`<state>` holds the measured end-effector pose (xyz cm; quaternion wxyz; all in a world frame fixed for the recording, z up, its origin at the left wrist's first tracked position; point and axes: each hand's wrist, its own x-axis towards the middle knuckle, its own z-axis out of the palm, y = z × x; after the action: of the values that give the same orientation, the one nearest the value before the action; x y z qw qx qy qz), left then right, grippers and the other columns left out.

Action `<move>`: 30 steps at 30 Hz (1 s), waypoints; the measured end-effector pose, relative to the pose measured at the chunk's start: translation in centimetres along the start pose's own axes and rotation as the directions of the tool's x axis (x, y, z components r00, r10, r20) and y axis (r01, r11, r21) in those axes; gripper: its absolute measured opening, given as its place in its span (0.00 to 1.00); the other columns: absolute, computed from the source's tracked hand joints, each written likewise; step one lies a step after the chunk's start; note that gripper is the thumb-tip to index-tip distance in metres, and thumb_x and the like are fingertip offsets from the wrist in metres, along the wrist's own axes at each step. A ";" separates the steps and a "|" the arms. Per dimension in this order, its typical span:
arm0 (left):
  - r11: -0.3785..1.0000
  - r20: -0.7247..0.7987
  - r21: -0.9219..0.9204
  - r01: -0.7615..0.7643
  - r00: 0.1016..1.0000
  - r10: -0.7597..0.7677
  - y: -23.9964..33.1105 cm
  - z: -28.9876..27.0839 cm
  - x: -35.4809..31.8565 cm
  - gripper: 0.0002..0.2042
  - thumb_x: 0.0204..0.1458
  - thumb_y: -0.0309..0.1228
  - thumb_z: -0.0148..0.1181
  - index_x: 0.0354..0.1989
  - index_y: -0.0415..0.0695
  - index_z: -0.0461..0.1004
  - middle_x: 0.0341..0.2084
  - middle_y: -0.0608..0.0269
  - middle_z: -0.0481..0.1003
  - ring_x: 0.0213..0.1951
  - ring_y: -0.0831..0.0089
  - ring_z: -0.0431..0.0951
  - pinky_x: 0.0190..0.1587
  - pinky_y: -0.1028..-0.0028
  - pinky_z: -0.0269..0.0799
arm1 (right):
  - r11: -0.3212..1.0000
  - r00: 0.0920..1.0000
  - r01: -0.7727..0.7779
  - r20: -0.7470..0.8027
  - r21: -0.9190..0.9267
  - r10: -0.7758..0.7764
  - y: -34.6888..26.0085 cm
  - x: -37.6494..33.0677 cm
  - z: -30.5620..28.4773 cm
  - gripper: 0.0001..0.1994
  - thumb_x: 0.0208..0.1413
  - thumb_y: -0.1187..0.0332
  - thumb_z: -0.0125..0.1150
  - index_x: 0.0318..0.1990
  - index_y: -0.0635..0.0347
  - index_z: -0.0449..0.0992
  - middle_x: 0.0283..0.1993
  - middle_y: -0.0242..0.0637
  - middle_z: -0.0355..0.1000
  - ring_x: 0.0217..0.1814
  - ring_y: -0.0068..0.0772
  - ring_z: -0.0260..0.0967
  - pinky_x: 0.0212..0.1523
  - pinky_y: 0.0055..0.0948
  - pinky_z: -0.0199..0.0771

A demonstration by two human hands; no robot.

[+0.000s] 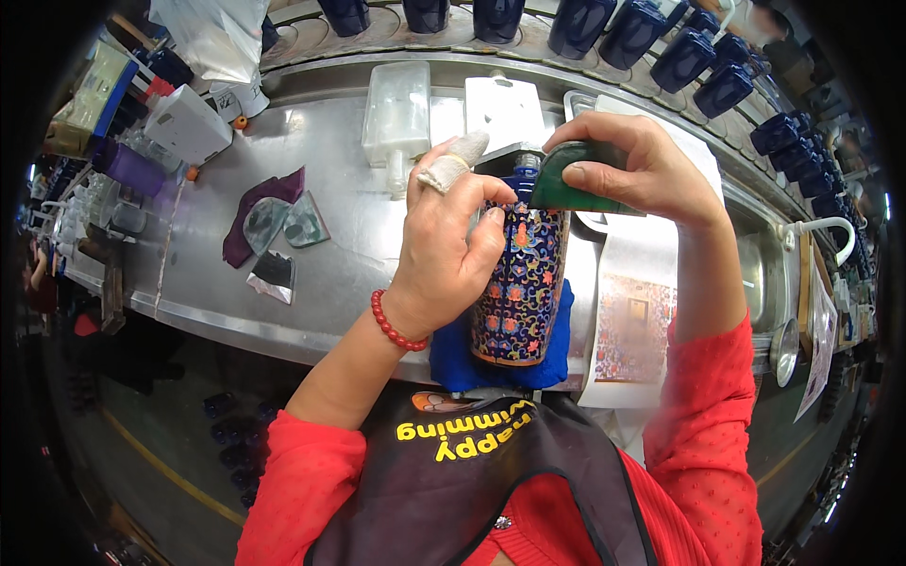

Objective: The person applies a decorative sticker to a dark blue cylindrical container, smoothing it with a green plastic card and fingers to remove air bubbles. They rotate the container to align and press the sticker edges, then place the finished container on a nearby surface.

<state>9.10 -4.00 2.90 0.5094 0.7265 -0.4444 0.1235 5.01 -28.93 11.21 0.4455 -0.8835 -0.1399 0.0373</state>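
A dark blue bottle point(517, 292) covered in a colourful floral pattern leans on a folded blue cloth point(559, 330) at the bench's near edge. My right hand point(642, 170) grips a flat, dark green scraper point(590, 189), thumb on its near face. The scraper's left edge is beside the bottle's neck and shoulder. My left hand point(448, 236) is at the bottle's upper left, index finger and thumb apart, the index tip at the shoulder. Pale wraps cover some of its raised fingers. Whether those fingertips press on the glass is unclear.
Right of the bottle lies a patterned printed sheet point(634, 325) on white paper. A clear container point(396, 113) and white box point(503, 108) stand behind. Loose dark and green pieces point(274, 222) lie left. Blue bottles point(632, 33) line a far conveyor. A sink point(755, 274) is right.
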 end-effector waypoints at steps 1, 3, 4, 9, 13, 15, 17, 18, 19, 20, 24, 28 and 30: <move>1.000 -0.014 0.018 -0.021 1.000 0.021 0.1 0.1 0.0 0.10 0.51 0.23 0.57 0.42 0.43 0.78 0.53 0.39 0.74 0.64 0.40 0.63 0.69 0.52 0.53 | 1.000 1.000 0.004 -0.029 0.010 -0.004 0.0 -0.4 0.3 0.16 0.60 0.63 0.69 0.49 0.65 0.79 0.39 0.33 0.77 0.42 0.21 0.73 0.45 0.24 0.74; 0.997 -0.040 0.055 -0.062 0.997 0.064 0.2 0.2 -0.1 0.12 0.50 0.22 0.57 0.43 0.45 0.79 0.54 0.40 0.75 0.64 0.40 0.64 0.69 0.52 0.53 | 1.000 0.996 0.009 -0.086 0.001 -0.009 0.0 -1.1 0.9 0.15 0.60 0.63 0.69 0.49 0.64 0.79 0.39 0.33 0.77 0.42 0.21 0.73 0.44 0.24 0.74; 0.996 -0.018 0.054 -0.071 0.997 0.072 0.2 0.3 -0.2 0.13 0.49 0.21 0.58 0.44 0.46 0.80 0.55 0.41 0.74 0.65 0.41 0.63 0.69 0.52 0.53 | 1.000 0.993 -0.015 -0.113 0.007 0.016 0.0 -1.5 1.2 0.15 0.60 0.63 0.69 0.49 0.64 0.80 0.39 0.33 0.78 0.42 0.21 0.74 0.45 0.24 0.74; 0.984 0.081 0.130 -0.124 0.990 0.114 0.4 0.3 -0.7 0.18 0.46 0.21 0.62 0.46 0.50 0.83 0.59 0.45 0.74 0.69 0.46 0.58 0.71 0.51 0.50 | 0.998 0.963 -0.006 -0.267 0.056 0.021 0.1 -2.8 2.7 0.13 0.58 0.68 0.67 0.48 0.66 0.79 0.36 0.34 0.79 0.39 0.21 0.74 0.42 0.25 0.75; 0.966 0.090 0.188 -0.177 0.983 0.162 0.6 0.0 -0.7 0.17 0.45 0.22 0.62 0.45 0.51 0.83 0.59 0.47 0.74 0.70 0.47 0.57 0.71 0.48 0.49 | 0.993 0.946 -0.051 -0.315 0.103 0.081 0.2 -3.4 3.5 0.14 0.59 0.67 0.66 0.48 0.66 0.79 0.37 0.35 0.79 0.40 0.22 0.74 0.44 0.26 0.75; 0.969 0.090 0.173 -0.175 0.983 0.161 0.8 -0.2 -0.9 0.19 0.45 0.17 0.58 0.46 0.48 0.83 0.57 0.47 0.76 0.71 0.46 0.57 0.71 0.54 0.51 | 0.991 0.942 -0.058 -0.323 0.120 0.094 0.3 -3.6 3.7 0.14 0.59 0.67 0.66 0.48 0.66 0.79 0.37 0.36 0.79 0.40 0.23 0.74 0.44 0.26 0.75; 0.972 0.093 0.162 -0.173 0.983 0.159 1.0 -0.3 -0.9 0.20 0.46 0.14 0.56 0.46 0.46 0.82 0.56 0.47 0.77 0.70 0.45 0.58 0.71 0.56 0.53 | 0.990 0.937 -0.061 -0.335 0.124 0.099 0.3 -3.8 3.8 0.14 0.59 0.67 0.66 0.48 0.66 0.79 0.38 0.36 0.79 0.40 0.23 0.74 0.44 0.26 0.75; 0.971 0.097 0.164 -0.174 0.982 0.160 1.0 -0.4 -0.8 0.19 0.46 0.14 0.56 0.46 0.46 0.82 0.56 0.46 0.77 0.70 0.44 0.58 0.71 0.56 0.53 | 0.991 0.934 -0.060 -0.343 0.119 0.098 0.3 -3.9 3.9 0.14 0.59 0.67 0.67 0.48 0.65 0.79 0.38 0.36 0.79 0.40 0.23 0.75 0.44 0.26 0.75; 0.971 0.096 0.163 -0.173 0.983 0.159 1.0 -0.4 -0.8 0.19 0.47 0.14 0.56 0.46 0.45 0.82 0.55 0.45 0.77 0.70 0.44 0.59 0.70 0.55 0.54 | 0.992 0.931 -0.059 -0.351 0.113 0.095 0.3 -4.1 4.0 0.14 0.58 0.67 0.67 0.47 0.65 0.79 0.38 0.37 0.79 0.40 0.24 0.75 0.44 0.26 0.75; 0.970 0.095 0.166 -0.178 0.982 0.164 0.9 -0.3 -0.8 0.18 0.46 0.16 0.58 0.45 0.46 0.82 0.55 0.45 0.76 0.70 0.45 0.59 0.70 0.53 0.53 | 0.991 0.924 -0.056 -0.370 0.119 0.097 0.3 -4.2 4.1 0.14 0.58 0.66 0.67 0.47 0.65 0.79 0.38 0.36 0.79 0.40 0.24 0.75 0.44 0.26 0.76; 0.972 0.083 0.155 -0.179 0.982 0.168 0.8 -0.1 -0.9 0.17 0.48 0.16 0.57 0.45 0.46 0.81 0.54 0.45 0.76 0.69 0.44 0.60 0.69 0.53 0.54 | 0.986 0.885 -0.052 -0.451 0.161 0.120 0.6 -5.0 4.4 0.13 0.59 0.66 0.67 0.48 0.65 0.79 0.38 0.35 0.79 0.40 0.23 0.75 0.43 0.24 0.76; 0.988 0.043 0.067 -0.140 0.990 0.137 0.6 -0.3 -1.1 0.16 0.50 0.15 0.55 0.45 0.44 0.81 0.55 0.45 0.76 0.69 0.43 0.60 0.69 0.54 0.56 | 0.972 0.854 -0.070 -0.490 0.225 0.175 0.9 -5.3 5.0 0.13 0.60 0.67 0.67 0.48 0.65 0.79 0.38 0.33 0.79 0.41 0.21 0.74 0.43 0.22 0.75; 0.989 0.054 0.077 -0.130 0.991 0.126 0.5 -0.4 -1.1 0.16 0.50 0.15 0.55 0.45 0.44 0.81 0.57 0.44 0.74 0.69 0.43 0.61 0.69 0.54 0.56 | 0.953 0.855 -0.080 -0.472 0.291 0.215 1.0 -5.3 5.4 0.12 0.60 0.68 0.67 0.47 0.66 0.79 0.38 0.33 0.79 0.41 0.20 0.74 0.43 0.22 0.75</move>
<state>8.22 -3.11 2.66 0.4598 0.7192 -0.4970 0.1560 -0.84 -26.79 6.87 0.5744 -0.8048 0.0547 -0.1395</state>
